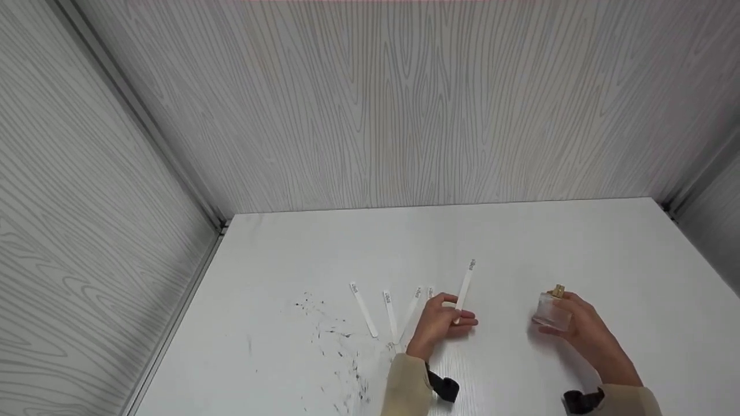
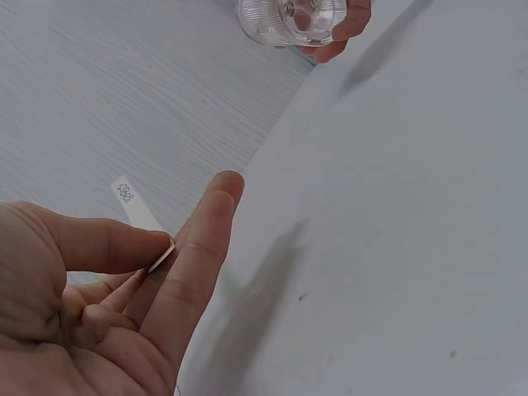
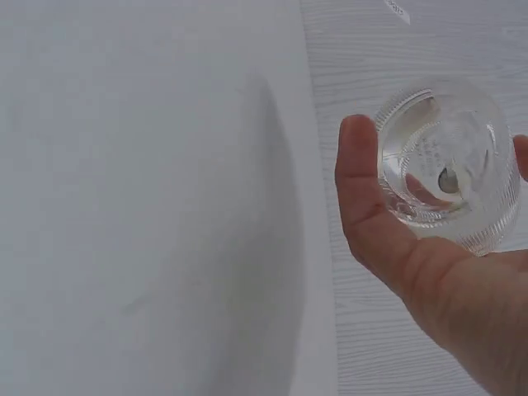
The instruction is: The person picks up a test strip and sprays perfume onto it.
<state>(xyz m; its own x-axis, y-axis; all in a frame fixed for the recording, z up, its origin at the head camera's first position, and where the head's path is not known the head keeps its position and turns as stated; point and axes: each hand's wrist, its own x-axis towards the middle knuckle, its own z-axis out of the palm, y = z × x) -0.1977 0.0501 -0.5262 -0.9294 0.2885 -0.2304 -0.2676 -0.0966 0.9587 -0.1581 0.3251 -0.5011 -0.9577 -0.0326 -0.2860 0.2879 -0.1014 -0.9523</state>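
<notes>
Between thumb and fingers, my left hand (image 1: 442,320) pinches a white paper test strip (image 1: 465,289) that points up and away, with small dark print at its far end. In the left wrist view the strip (image 2: 136,205) passes behind the thumb tip. My right hand (image 1: 589,329) grips a clear glass perfume bottle (image 1: 552,312) with a gold spray top (image 1: 558,290), held above the table to the right. The right wrist view shows the ribbed bottle (image 3: 450,165) from its base, with thumb and fingers around it.
Several similar strips lie fanned on the white table (image 1: 277,248) left of my left hand, among them one strip (image 1: 363,310) farthest left. Dark specks (image 1: 347,346) mark the tabletop there. Wood-grain panels (image 1: 370,104) stand behind and at both sides.
</notes>
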